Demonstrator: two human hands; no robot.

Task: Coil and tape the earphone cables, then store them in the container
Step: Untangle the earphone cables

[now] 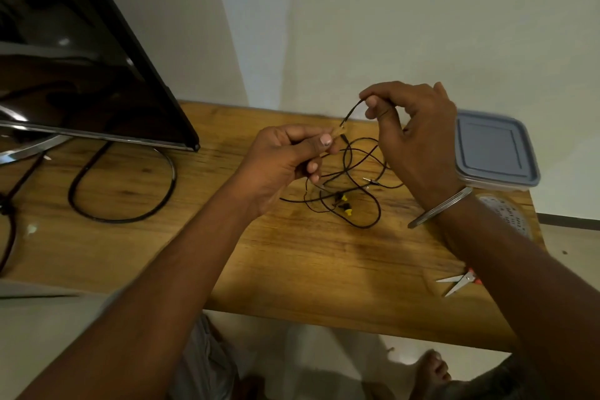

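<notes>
Both hands work above the loose cable tangle lying on the surface, left of the lidded container. Left hand fingers pinch one strand; right hand pinches another. Risk: pulling tightens knots, drags yellow earbuds around.

We take it for a home room: glossy black flat screen at the left end of the light wooden table, plain cream wall behind, bare foot beneath.
</notes>
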